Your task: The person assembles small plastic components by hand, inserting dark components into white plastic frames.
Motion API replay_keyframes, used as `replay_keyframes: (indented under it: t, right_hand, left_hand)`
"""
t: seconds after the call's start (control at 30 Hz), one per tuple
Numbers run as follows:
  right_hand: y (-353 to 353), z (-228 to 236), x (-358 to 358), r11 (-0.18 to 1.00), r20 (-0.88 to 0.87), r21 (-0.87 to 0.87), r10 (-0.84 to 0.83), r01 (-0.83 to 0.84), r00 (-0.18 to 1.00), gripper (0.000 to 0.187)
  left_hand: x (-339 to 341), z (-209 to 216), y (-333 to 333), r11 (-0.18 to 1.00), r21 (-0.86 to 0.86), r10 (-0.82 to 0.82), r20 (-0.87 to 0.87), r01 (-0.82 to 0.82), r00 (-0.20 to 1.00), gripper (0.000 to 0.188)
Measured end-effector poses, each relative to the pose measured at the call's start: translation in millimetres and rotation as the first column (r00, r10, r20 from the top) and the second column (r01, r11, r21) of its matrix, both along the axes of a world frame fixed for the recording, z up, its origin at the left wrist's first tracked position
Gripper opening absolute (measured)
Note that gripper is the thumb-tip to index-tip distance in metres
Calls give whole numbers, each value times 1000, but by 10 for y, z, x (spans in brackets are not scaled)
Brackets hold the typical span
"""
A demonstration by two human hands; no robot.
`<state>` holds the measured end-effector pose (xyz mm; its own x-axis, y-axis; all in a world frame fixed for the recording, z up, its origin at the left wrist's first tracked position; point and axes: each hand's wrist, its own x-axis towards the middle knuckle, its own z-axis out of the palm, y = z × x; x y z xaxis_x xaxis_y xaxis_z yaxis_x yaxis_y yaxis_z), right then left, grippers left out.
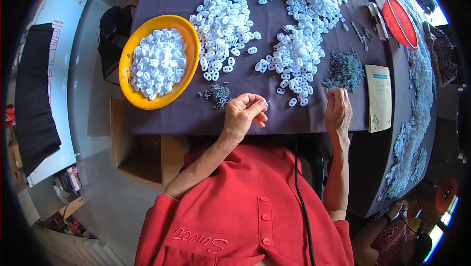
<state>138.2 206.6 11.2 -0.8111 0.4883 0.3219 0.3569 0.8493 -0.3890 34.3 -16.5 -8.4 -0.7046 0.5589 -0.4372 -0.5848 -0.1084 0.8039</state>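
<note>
Desk point(196, 119) covered in a dark purple cloth carries everything here, and both hands rest near its close edge. Beyond the hands, a broad heap of white plastic pieces point(294, 25) spreads across the far side of the cloth, its nearest loose pieces lying just past the left hand's fingertips. To the left of the left hand, and somewhat farther out, sits a yellow bowl point(182, 28) filled with the same white pieces. Past the right hand and a little to its right lies a pile of small grey metal parts point(346, 69), and right of that hand a pale yellow booklet point(380, 96) lies flat on the cloth. Farther off beyond it, near the desk's far right edge, a red round basket point(400, 20) stands tilted. A smaller clump of the grey metal parts point(218, 94) lies just to the left of the left hand. The left hand point(243, 114) is curled, thumb and forefinger pinched together on one small white piece point(265, 103) held just above the cloth, the other fingers folded under. The right hand point(338, 109) is closed into a loose fist resting on its side on the cloth; whether it holds anything I cannot tell.
</note>
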Motion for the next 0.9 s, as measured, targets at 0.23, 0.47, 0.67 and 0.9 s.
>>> replay_keyframes:
  t: [0.23, 0.47, 0.67, 0.9]
  right_hand:
    - [-68, -93, -110, 985, -105, -167, 31, -48, 994, 3]
    - [9, -108, 6, 918, -121, -392, -110, 54, 987, 13]
    - [-392, -83, -52, 479, -157, -869, -35, -121, 987, 10]
    - [-810, 26, -273, 409, -240, -874, 107, -263, 965, 10]
  left_hand:
    - [-12, -22, -15, 1000, 12, -9, 16, 9, 1000, 13]
    - [3, -27, 82, 999, 30, -20, 20, 19, 1000, 13]
    - [3, 26, 101, 998, 37, -48, 26, 47, 999, 14]
    - [-2, 86, 47, 999, 21, -46, -31, 47, 998, 14]
